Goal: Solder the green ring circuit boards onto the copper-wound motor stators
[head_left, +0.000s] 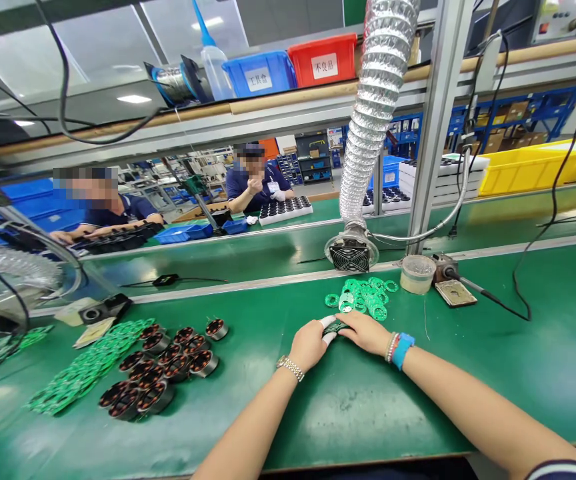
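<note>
My left hand [309, 344], with white finger covers and a metal watch at the wrist, is closed on some green ring-shaped circuit boards [336, 328]. From the other side my right hand [367, 332], which wears beads and a blue band, grips the same boards; their exact number is hidden by the fingers. Just beyond both hands lies a loose pile of green ring circuit boards [377, 311] on the green bench top [348, 413]. To the left stand several motor stators [155, 398] with copper windings, in a tight group.
Green circuit board panels [75, 378] lie left of the stators. A soldering iron [473, 287], its sponge tray [455, 293] and a round tub [417, 274] sit at the right. A fan on a silver duct [351, 255] hangs behind the pile. Two co-workers sit across the bench.
</note>
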A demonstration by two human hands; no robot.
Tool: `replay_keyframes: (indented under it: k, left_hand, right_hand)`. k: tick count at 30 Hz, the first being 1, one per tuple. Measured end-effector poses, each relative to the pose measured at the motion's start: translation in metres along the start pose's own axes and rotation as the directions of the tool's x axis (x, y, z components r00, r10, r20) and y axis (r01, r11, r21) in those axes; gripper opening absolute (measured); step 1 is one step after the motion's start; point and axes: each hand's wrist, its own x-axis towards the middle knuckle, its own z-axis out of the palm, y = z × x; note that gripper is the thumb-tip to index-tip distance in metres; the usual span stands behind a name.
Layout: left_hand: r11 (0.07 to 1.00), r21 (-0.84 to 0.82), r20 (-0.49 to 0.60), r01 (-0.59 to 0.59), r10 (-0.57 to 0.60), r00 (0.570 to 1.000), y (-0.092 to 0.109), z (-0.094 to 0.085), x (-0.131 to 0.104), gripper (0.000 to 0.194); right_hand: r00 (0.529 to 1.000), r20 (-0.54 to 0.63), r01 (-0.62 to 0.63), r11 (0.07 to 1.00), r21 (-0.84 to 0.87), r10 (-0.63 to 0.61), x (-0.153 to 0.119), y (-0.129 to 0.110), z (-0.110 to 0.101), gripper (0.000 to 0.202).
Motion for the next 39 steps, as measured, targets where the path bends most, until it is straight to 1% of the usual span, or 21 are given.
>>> replay_keyframes:
  k: [2,4,6,10,15,19,23,29,31,32,34,37,39]
  left_hand:
    - [0.999,-0.039,-0.013,0.018,-0.019,1.0,-0.006,-0.001,-0.003,0.042]
    - [0.996,-0.086,-0.028,0.016,-0.018,0.999,-0.009,-0.001,-0.006,0.034]
    - [0.993,-0.118,-0.06,0.028,-0.035,0.998,-0.008,0.002,-0.007,0.026]
    - [0.983,-0.136,-0.141,0.119,-0.138,0.98,0.006,0.013,0.001,0.026]
    - [0.972,-0.153,-0.187,0.176,-0.203,0.961,0.021,0.024,0.015,0.025]
    - [0.964,-0.178,-0.206,0.196,-0.231,0.951,0.025,0.029,0.017,0.027]
    - [0.95,-0.229,-0.218,0.212,-0.263,0.94,0.03,0.031,0.012,0.031]
    - [0.916,-0.337,-0.221,0.217,-0.301,0.928,0.049,0.042,0.001,0.046]
    - [0.903,-0.374,-0.22,0.21,-0.307,0.926,0.052,0.045,0.001,0.052]
    - [0.898,-0.392,-0.217,0.202,-0.303,0.928,0.05,0.045,0.002,0.054]
    - [0.889,-0.423,-0.203,0.174,-0.28,0.938,0.039,0.042,0.005,0.052]
    - [0.876,-0.467,-0.16,0.124,-0.222,0.962,0.011,0.032,0.009,0.041]
    - [0.864,-0.494,-0.132,0.095,-0.182,0.974,-0.005,0.025,0.012,0.04]
  right_hand:
    - [0.999,-0.026,-0.03,1.0,0.004,0.03,0.002,-0.008,0.008,0.02]
    - [0.996,-0.059,-0.065,0.998,0.002,0.065,0.002,-0.012,0.016,0.014]
    - [0.989,-0.099,-0.112,0.994,-0.003,0.111,0.001,-0.015,0.023,0.013]
    - [0.955,-0.199,-0.226,0.974,-0.009,0.22,-0.001,-0.015,0.031,0.016]
    - [0.923,-0.259,-0.298,0.954,-0.014,0.284,-0.003,-0.008,0.03,0.019]
    - [0.912,-0.279,-0.319,0.947,-0.025,0.3,-0.005,-0.006,0.029,0.02]
    - [0.911,-0.283,-0.318,0.948,-0.017,0.301,-0.007,-0.007,0.032,0.021]
    - [0.918,-0.274,-0.297,0.955,0.006,0.287,-0.009,-0.008,0.036,0.022]
    - [0.921,-0.268,-0.289,0.957,0.014,0.282,-0.009,-0.007,0.037,0.023]
    - [0.925,-0.262,-0.28,0.96,0.019,0.275,-0.009,-0.006,0.036,0.023]
    - [0.936,-0.242,-0.258,0.966,0.029,0.257,-0.009,-0.003,0.034,0.023]
    - [0.944,-0.222,-0.238,0.97,0.054,0.244,-0.011,0.006,0.025,0.023]
    - [0.942,-0.225,-0.24,0.968,0.075,0.251,-0.014,0.013,0.016,0.022]
